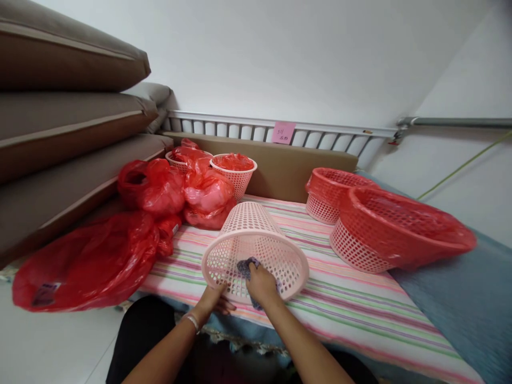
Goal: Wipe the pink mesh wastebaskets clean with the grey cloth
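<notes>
A pale pink perforated plastic wastebasket (256,233) lies on its side on the striped cloth, its wide mouth facing me. My left hand (214,301) grips the lower left of its rim, with some fingers under the edge. Inside the mouth, my right hand (261,282) is closed on a dark purple-grey rag (245,268) and presses it near the inner wall. Part of the rag hangs below the right hand, and the fingertips are partly hidden by it.
Red plastic bags (92,261) lie in a heap on the left beside stacked cushions (76,117). Behind them stands a pink basket (236,178) with red plastic inside. At right, two bag-lined baskets (356,248) stand on the striped cloth (360,309). A radiator (232,129) runs along the wall.
</notes>
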Demonstrator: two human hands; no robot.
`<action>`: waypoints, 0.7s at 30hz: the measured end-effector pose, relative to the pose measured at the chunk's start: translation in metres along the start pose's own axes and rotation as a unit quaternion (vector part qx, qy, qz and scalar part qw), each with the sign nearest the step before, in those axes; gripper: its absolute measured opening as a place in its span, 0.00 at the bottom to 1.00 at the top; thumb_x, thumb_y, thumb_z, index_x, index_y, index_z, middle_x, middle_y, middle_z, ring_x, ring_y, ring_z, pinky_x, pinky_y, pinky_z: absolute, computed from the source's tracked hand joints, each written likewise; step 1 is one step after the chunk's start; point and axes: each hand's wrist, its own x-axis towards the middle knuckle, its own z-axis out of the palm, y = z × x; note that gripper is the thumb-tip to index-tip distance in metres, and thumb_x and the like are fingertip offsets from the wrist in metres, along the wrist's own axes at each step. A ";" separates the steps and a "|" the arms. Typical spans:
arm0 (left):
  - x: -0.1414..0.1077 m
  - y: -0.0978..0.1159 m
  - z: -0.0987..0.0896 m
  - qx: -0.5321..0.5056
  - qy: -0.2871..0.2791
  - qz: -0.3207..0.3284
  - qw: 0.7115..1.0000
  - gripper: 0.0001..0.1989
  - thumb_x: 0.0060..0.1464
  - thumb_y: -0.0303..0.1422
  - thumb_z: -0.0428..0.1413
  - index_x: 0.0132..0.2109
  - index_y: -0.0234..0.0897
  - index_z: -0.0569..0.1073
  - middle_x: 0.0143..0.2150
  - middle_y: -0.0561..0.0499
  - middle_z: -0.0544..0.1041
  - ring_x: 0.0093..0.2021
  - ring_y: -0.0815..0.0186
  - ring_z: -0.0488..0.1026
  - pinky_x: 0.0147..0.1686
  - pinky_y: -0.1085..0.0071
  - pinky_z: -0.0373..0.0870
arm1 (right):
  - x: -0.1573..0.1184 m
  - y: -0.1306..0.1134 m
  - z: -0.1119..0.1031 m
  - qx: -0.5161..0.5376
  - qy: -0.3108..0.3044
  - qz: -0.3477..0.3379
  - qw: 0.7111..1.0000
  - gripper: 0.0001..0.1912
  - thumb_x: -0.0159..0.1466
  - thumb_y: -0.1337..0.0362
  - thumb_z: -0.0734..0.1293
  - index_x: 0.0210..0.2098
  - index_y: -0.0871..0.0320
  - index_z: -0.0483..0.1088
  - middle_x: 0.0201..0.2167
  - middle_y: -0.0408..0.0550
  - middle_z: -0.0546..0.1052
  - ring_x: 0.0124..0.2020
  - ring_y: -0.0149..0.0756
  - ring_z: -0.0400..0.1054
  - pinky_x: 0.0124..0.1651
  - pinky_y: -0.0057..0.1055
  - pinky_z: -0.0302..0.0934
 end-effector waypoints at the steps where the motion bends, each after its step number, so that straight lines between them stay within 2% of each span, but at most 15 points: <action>1: -0.001 0.000 0.000 0.000 0.000 0.001 1.000 0.30 0.54 0.51 0.50 0.53 0.29 0.60 0.21 0.42 0.79 0.20 0.58 0.77 0.18 0.72 0.70 | -0.003 0.000 -0.001 0.000 0.003 -0.006 1.000 0.18 0.59 0.60 0.62 0.48 0.59 0.66 0.40 0.58 0.73 0.42 0.50 0.69 0.41 0.39 0.60; 4: -0.002 0.000 0.001 -0.002 0.001 0.009 1.000 0.29 0.54 0.50 0.50 0.52 0.29 0.61 0.22 0.42 0.79 0.21 0.58 0.78 0.18 0.73 0.69 | -0.011 0.000 -0.002 -0.002 0.016 -0.027 0.999 0.18 0.59 0.58 0.63 0.48 0.57 0.66 0.42 0.57 0.71 0.44 0.49 0.67 0.45 0.40 0.59; 8: -0.004 0.000 0.001 -0.006 0.001 0.013 1.000 0.31 0.53 0.52 0.50 0.52 0.29 0.62 0.21 0.42 0.78 0.21 0.58 0.78 0.19 0.72 0.70 | -0.015 0.002 0.002 -0.001 0.023 -0.034 0.999 0.16 0.60 0.60 0.63 0.47 0.56 0.67 0.42 0.56 0.71 0.44 0.47 0.67 0.46 0.40 0.58; 12: -0.006 0.001 0.002 -0.007 0.007 0.014 1.000 0.32 0.52 0.53 0.51 0.52 0.28 0.62 0.21 0.43 0.78 0.20 0.59 0.77 0.20 0.72 0.70 | -0.013 0.005 0.005 0.006 0.024 -0.033 0.999 0.15 0.61 0.61 0.62 0.47 0.57 0.67 0.42 0.56 0.72 0.45 0.47 0.67 0.46 0.39 0.59; 16: -0.010 0.004 0.002 -0.010 0.005 0.012 1.000 0.31 0.53 0.52 0.50 0.52 0.27 0.62 0.21 0.43 0.78 0.18 0.61 0.76 0.19 0.72 0.69 | -0.006 0.007 0.000 0.014 0.015 -0.017 1.000 0.15 0.63 0.60 0.60 0.47 0.59 0.66 0.40 0.56 0.72 0.43 0.45 0.69 0.44 0.36 0.59; 19: -0.010 0.004 0.002 -0.017 0.006 0.012 1.000 0.31 0.52 0.51 0.51 0.52 0.28 0.62 0.22 0.43 0.78 0.19 0.60 0.76 0.20 0.70 0.70 | -0.001 -0.002 -0.005 0.021 0.033 -0.002 0.999 0.17 0.64 0.59 0.59 0.50 0.59 0.64 0.41 0.55 0.72 0.41 0.44 0.69 0.41 0.35 0.60; 21: -0.008 0.004 0.002 -0.020 0.010 0.014 1.000 0.30 0.52 0.49 0.53 0.53 0.30 0.61 0.23 0.45 0.79 0.22 0.58 0.78 0.21 0.69 0.71 | -0.002 -0.012 -0.004 0.020 0.042 -0.030 0.998 0.16 0.63 0.60 0.59 0.49 0.58 0.64 0.41 0.55 0.72 0.41 0.45 0.69 0.41 0.36 0.60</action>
